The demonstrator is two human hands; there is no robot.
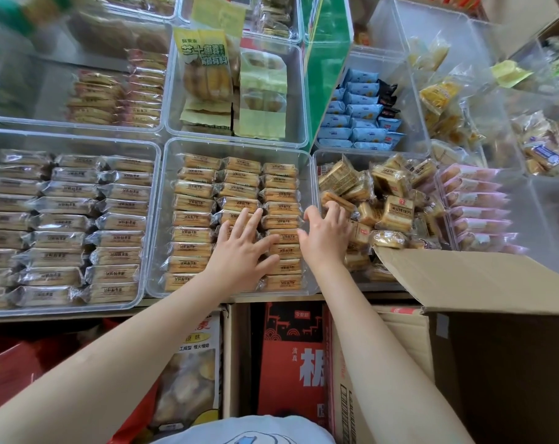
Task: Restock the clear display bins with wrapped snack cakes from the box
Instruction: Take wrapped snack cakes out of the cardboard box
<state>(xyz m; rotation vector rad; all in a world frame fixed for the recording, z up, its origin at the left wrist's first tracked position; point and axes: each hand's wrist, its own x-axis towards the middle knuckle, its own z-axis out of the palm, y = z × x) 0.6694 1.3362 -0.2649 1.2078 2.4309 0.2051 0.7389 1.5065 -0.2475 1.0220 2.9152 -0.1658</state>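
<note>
Both hands are settling the cakes [239, 203] in the nearly full middle bin [158, 219], left hand [239, 251] with fingers spread flat on them, right hand [324, 233] loosely curled at its edge, holding nothing; next, probably reaching into the box [464, 283] for more.

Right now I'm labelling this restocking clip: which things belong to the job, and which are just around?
Job: left hand and right hand on snack cakes in the middle bin; open cardboard box.

Around: blue packets, pink packets, red carton.
</note>
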